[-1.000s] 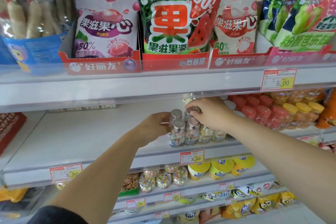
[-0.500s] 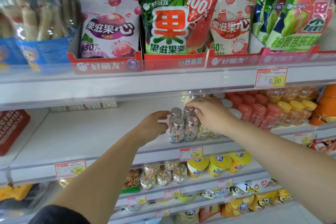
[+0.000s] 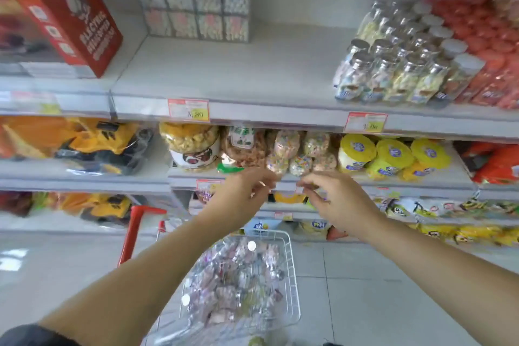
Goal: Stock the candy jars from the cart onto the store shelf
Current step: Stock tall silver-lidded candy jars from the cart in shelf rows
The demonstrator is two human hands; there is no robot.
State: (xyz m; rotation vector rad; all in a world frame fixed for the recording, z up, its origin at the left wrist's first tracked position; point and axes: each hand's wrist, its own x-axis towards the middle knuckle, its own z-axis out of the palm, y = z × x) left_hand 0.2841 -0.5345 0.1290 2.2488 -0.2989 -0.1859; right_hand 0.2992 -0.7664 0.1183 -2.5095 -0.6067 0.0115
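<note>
Candy jars [image 3: 238,284] lie heaped on their sides in the wire basket [image 3: 293,284] of the cart, nearest the viewer, silver lids pointing every way; what fills them looks like pastel sweets, though blur makes that uncertain. Above the basket the left hand [image 3: 244,195] and right hand [image 3: 337,201] hover close together, fingers loosely bent and holding nothing. Pulling one jar from so loose a heap could set its neighbours rolling, and smooth sides may slip from a hurried grasp; lifting two at once would worsen both. Farther off, the shelf [image 3: 224,76] carries stocked jars [image 3: 393,73] packed in tight rows near its front lip, with bare board to their left; a new jar pushed against that block could topple the front row over the edge; red-lidded jars [image 3: 488,64] crowd the right side.
</note>
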